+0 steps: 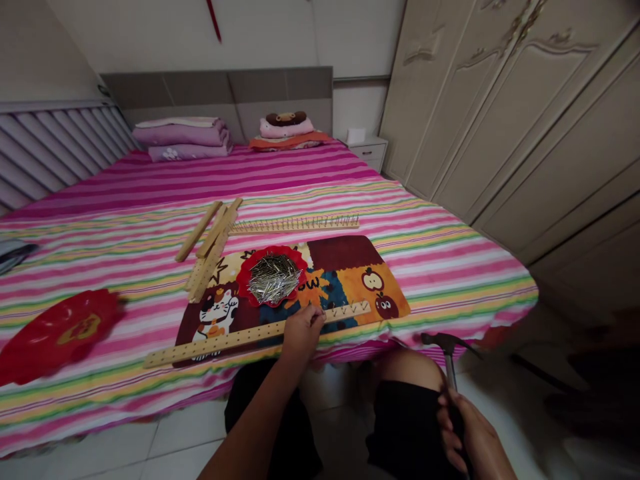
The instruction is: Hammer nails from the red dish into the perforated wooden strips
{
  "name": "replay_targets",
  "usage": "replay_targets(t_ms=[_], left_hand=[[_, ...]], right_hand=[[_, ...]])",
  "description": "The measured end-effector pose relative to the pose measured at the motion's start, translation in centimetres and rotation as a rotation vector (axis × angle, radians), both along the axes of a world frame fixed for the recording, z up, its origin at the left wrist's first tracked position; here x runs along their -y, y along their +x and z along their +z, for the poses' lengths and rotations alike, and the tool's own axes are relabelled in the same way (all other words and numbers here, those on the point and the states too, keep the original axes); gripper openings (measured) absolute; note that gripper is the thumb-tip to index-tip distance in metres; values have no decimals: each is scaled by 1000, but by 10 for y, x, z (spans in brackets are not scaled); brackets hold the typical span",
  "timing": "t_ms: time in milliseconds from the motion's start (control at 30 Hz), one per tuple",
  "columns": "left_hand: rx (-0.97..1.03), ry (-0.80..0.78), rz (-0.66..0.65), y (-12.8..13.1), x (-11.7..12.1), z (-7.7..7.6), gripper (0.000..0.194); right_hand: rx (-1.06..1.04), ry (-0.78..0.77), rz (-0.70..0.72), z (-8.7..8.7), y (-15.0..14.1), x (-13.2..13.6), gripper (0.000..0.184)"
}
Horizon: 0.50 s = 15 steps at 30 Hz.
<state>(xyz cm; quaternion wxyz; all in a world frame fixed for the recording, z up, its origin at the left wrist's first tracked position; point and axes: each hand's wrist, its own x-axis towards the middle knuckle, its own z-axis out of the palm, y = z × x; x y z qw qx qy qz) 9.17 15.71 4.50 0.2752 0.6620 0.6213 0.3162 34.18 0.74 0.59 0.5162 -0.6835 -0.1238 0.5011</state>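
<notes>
My left hand (303, 329) is closed in a pinch over a long wooden strip (215, 344) with rows of holes. Between thumb and finger is what looks like a nail, mostly hidden by the fingertips. Several nails (353, 307) stand in the strip's right end, just right of that hand. My right hand (467, 427) grips the dark handle of a claw hammer (447, 343), held low beside my knee with its head up, apart from the strip. Behind the strip, a red scalloped dish (243, 283) holds a heap of loose nails (274, 277).
A printed mat (345, 257) lies under dish and strip on the striped bedspread (440, 257). Another strip (295, 227) bristles with nails farther back. Loose wooden strips (205, 267) lie crossed at left. Near the left edge is a red plate (55, 333). Wardrobes (500, 120) stand right.
</notes>
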Motion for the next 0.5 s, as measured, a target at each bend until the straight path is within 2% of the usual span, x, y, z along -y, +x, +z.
replay_targets(t_ms=[167,267,367,500], left_hand=[[-118,59,-54,3,4,-1,13],[-179,92,-62,6,6,-4,14],[-240,118,-81,7,7,-6,15],[-326,159,-93,9,7,-9,19]], right_hand=[[28,-4,-4,-2,0,0,44],[58,-16,-4,4,-6,1,45],[83,12,53,25,-22,-3,44],[86,169,255,61,-54,-20,35]])
